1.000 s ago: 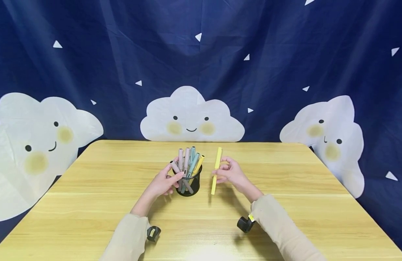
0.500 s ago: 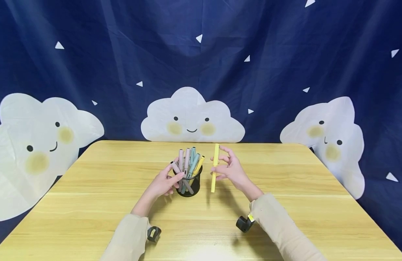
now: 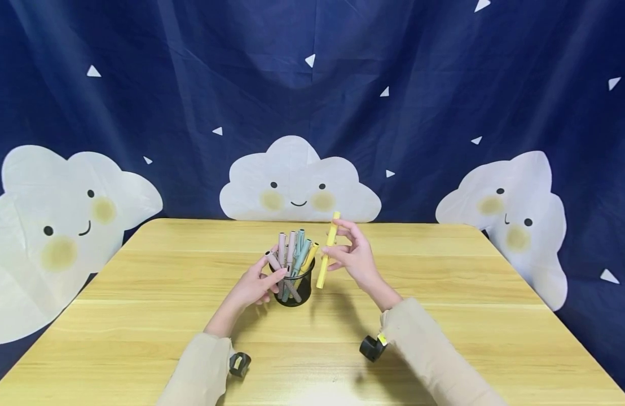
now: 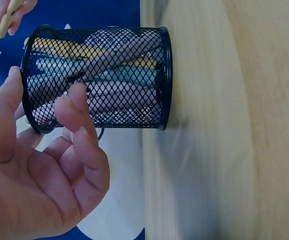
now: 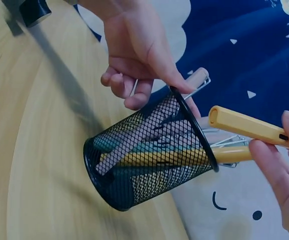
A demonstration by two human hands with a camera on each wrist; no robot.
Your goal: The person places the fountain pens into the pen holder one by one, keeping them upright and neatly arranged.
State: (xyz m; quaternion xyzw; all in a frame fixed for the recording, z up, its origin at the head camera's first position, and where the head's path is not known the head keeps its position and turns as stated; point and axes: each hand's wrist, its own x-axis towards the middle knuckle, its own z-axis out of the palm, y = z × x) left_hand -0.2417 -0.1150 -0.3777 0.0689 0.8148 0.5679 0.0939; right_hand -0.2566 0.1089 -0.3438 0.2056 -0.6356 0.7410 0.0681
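Note:
A black mesh pen holder stands upright on the table, filled with pens. Mauve pens, teal pens and a yellow pen in the holder poke above its rim. My left hand grips the holder's rim from the left side, with the lower fingers loosely curled beside the mesh. To the right of the holder, my right hand pinches another yellow pen between thumb and fingers. That pen is raised off the table and slightly tilted, its lower end close beside the holder's rim.
The light wooden table reaches back to a dark blue curtain printed with white clouds. Black wrist cameras sit under both sleeves, above the tabletop.
The right hand has moved up and to the left with the yellow pen, bringing it nearer the pen holder. The left hand and the holder stay in place.

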